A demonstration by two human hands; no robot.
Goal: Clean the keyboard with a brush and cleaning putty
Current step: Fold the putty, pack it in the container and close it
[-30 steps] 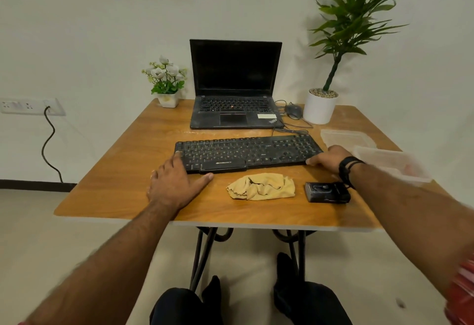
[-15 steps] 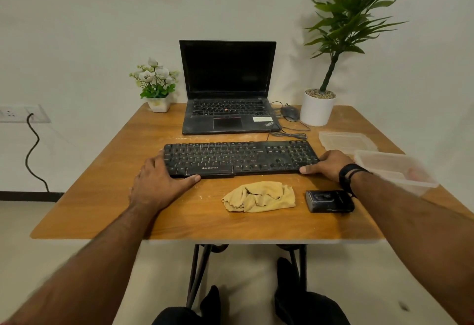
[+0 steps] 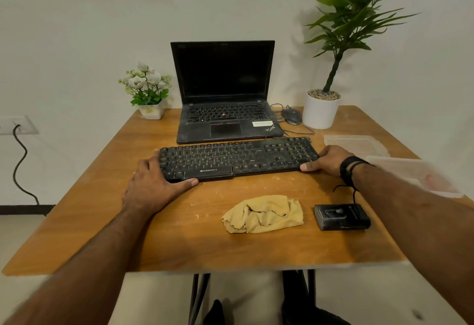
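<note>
Table [image 3: 77,222] — hands [image 3: 154,183] [image 3: 325,159] grip keyboard [image 3: 236,159] ends.

- One view only, from a camera worn on the person's head, so no second view shares the scene.
- It faces forward and down onto the table [image 3: 77,224], from its near edge.
- The keyboard [image 3: 236,159] lies about mid-frame; the laptop [image 3: 225,94] stands behind it, against the wall.
- Both forearms reach in from the bottom corners, close to the wide-angle lens.
</note>
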